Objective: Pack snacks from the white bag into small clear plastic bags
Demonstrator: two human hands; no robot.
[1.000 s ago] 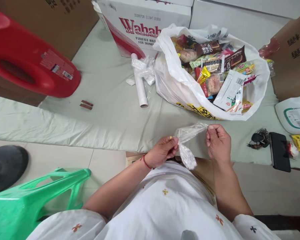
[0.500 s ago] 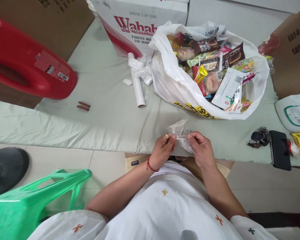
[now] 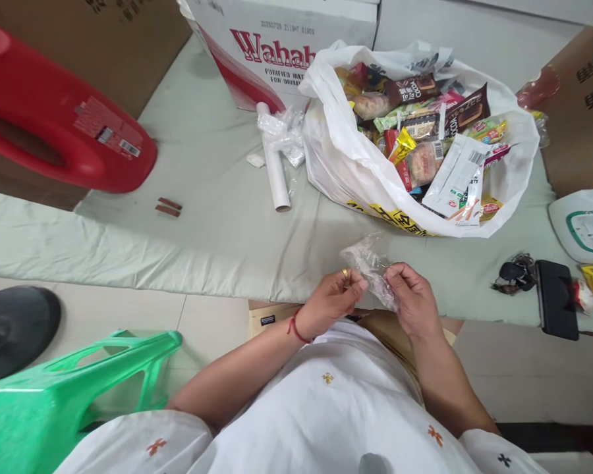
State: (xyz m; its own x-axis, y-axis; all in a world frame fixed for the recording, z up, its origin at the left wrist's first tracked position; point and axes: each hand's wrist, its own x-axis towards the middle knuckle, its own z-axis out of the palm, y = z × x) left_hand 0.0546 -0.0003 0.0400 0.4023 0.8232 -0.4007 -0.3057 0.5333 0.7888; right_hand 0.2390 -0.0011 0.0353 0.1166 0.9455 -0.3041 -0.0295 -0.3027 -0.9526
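A crumpled piece of clear plastic film (image 3: 369, 260) is held above the table's front edge, just below the snack bag. My right hand (image 3: 416, 299) pinches its right side between thumb and fingers. My left hand (image 3: 333, 299), with a gold ring and a red wrist cord, is closed in a pinch at the film's lower left edge; how much film lies between its fingertips is partly hidden. Beyond my hands stands a white plastic bag (image 3: 346, 164), its mouth wide and full of wrapped snacks (image 3: 425, 161).
A white cardboard tube (image 3: 277, 178) lies beside crumpled clear plastic (image 3: 286, 131), before a Wahaha carton (image 3: 277, 59). Left are a red jug (image 3: 113, 158) and two brown strips (image 3: 168, 207). Right are a black phone (image 3: 556, 299) and white container (image 3: 586, 224). A green stool (image 3: 29, 408) stands below.
Both hands have shifted slightly right with the film. The gap between them has widened a little, and more of the film's middle shows. The view has moved slightly.
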